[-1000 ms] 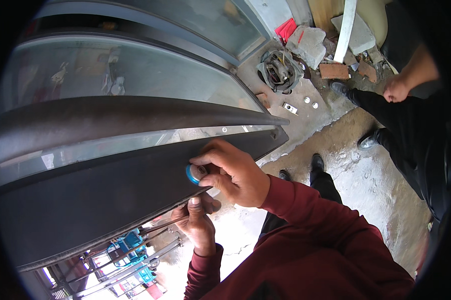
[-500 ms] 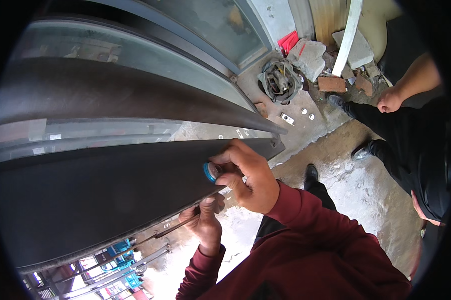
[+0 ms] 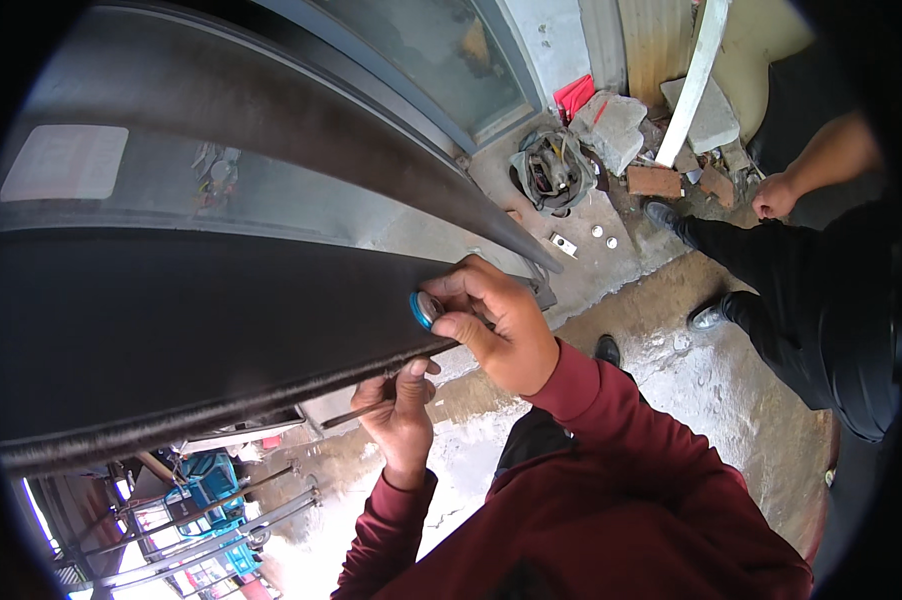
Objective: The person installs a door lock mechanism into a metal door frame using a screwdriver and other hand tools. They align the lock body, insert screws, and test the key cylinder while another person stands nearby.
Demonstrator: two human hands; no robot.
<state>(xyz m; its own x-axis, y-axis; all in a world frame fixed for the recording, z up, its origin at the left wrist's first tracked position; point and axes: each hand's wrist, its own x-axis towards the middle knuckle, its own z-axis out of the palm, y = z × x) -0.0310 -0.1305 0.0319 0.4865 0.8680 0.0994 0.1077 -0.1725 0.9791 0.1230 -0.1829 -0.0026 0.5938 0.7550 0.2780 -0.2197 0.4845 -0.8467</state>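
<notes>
My right hand (image 3: 501, 325) pinches a round metal disc with a blue rim (image 3: 426, 310) between thumb and fingers. It holds the disc at the face of a dark door frame (image 3: 191, 320), near its lower edge. Just below that edge, my left hand (image 3: 401, 420) is closed, thumb pointing up by the frame. A thin dark rod (image 3: 346, 416) runs into its fingers; its far end and exact kind are unclear. The fuzzy strip (image 3: 221, 410) along the door's edge lies right beside the left hand.
A long dark handle bar (image 3: 301, 140) crosses the glass above the frame. On the floor ahead are an open tool bag (image 3: 553, 170), a small metal plate (image 3: 563, 244), a brick (image 3: 655, 181) and broken stone (image 3: 611, 128). Another person in black trousers (image 3: 811, 300) stands at right.
The door has swung, its left part and handle bar shifting upward in view. Both hands stay at its edge, the right still on the disc. More of the blue vehicle shows at lower left.
</notes>
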